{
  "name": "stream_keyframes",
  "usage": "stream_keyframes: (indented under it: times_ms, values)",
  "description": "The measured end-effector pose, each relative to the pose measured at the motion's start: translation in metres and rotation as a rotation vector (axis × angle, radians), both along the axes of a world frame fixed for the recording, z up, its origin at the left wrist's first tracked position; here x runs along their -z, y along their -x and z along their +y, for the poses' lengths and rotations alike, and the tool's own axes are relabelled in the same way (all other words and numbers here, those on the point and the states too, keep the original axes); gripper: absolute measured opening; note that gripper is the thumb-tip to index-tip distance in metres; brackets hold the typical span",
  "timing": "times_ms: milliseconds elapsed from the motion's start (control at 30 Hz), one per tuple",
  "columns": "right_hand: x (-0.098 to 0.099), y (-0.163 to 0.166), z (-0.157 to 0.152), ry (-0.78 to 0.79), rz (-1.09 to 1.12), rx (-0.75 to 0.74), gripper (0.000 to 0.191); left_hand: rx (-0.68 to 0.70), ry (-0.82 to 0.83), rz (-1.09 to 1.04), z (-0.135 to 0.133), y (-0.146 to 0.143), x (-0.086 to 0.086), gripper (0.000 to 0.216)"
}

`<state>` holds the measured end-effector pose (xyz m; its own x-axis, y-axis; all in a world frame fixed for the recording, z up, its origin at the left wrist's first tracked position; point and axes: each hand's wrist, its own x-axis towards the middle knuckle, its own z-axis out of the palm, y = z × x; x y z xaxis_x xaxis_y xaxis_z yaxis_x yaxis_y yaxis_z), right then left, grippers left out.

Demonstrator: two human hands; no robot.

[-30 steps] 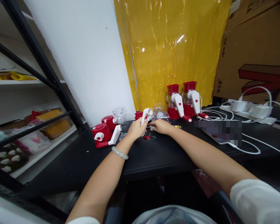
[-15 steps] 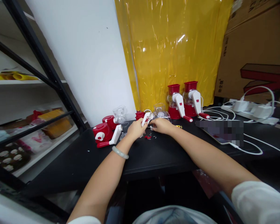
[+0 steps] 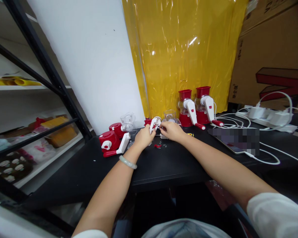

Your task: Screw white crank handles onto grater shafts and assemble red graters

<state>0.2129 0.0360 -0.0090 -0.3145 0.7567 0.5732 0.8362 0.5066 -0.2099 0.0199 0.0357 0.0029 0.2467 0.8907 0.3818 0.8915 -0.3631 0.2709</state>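
My left hand (image 3: 144,136) grips a white crank handle (image 3: 154,123), its hollow side turned partly toward me. Right beside the handle's round end, my right hand (image 3: 172,131) has its fingers pinched together; anything between them is too small to make out. Below the hands, small red parts (image 3: 157,145) and several tiny screws (image 3: 164,145) lie on the black table (image 3: 161,168). Behind my right hand is a clear plastic housing (image 3: 169,115), partly hidden. A red part (image 3: 147,121) shows behind the crank handle.
Two assembled red-and-white rotary graters (image 3: 185,109) stand at the back right. Red grater bases (image 3: 109,140) and a clear hopper (image 3: 127,119) sit at left. To the right are a tablet (image 3: 234,140), white cables and a power strip (image 3: 270,119). A black shelf (image 3: 47,79) borders the left.
The crank handle has tilted and shifted slightly left in my left hand. My right hand has risen a little, its fingertips now close to the handle's round end.
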Motion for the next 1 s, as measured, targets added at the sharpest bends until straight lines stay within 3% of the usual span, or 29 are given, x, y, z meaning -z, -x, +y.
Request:
stream_keyframes:
  times_ms: [133, 267, 500, 1000]
  values:
    - [0.002, 0.001, 0.002, -0.12, 0.034, -0.157, 0.02, 0.055, -0.008, -0.023, -0.001, 0.001, 0.0, 0.03]
    - [0.006, 0.0, 0.005, -0.137, 0.041, -0.232, 0.024, 0.106, -0.012, -0.075, 0.003, 0.003, 0.004, 0.025]
    - [0.008, -0.002, 0.011, -0.209, -0.015, -0.224, 0.024, 0.168, 0.051, -0.217, 0.001, 0.001, 0.004, 0.022]
    - [0.01, -0.004, 0.014, -0.355, -0.137, -0.194, 0.016, 0.212, 0.059, -0.192, -0.002, -0.001, 0.001, 0.015]
